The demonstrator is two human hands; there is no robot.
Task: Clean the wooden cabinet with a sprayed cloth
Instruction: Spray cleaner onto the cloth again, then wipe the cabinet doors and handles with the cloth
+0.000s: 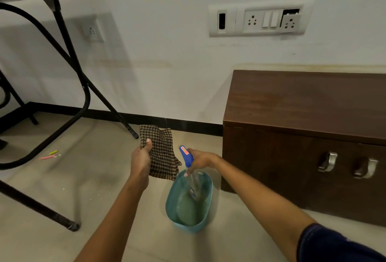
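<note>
My left hand [141,160] grips a brown checked cloth [161,153] and holds it up flat above the floor. Just to its right, my right hand [200,159] grips a clear spray bottle with a blue trigger head [186,155]; the nozzle points at the cloth. The bottle's body hangs over a teal plastic basket [206,190] on the floor. The dark wooden cabinet [302,115] stands to the right against the wall, with two metal handles [328,161] on its front.
A black metal table frame [81,86] with crossing legs stands at the left. Small coloured sticks [50,155] lie on the tiled floor under it. A white switch and socket panel [259,19] is on the wall above the cabinet.
</note>
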